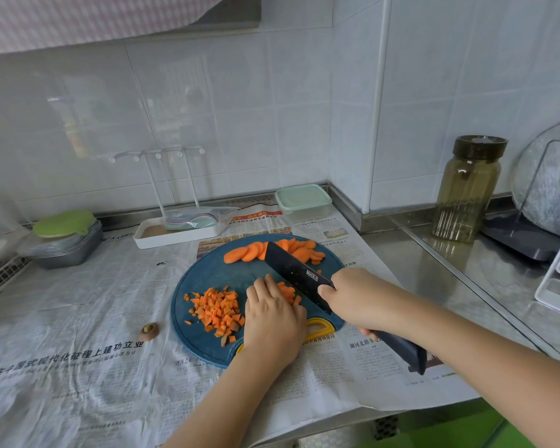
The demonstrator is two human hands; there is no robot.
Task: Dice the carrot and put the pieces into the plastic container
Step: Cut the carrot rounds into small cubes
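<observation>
some carrot strips (289,291) lie under the left fingers (267,287), beside the knife (299,274).

- Your cutting board (207,273) is speckled dark blue, with a yellow handle at its 6 o'clock.
- Your carrot (219,313) is orange, both the dice at 8 o'clock and the slices at 12.
- Your knife (298,273) is black.
- Your plastic container (303,198) is clear under a mint-green lid.
</observation>
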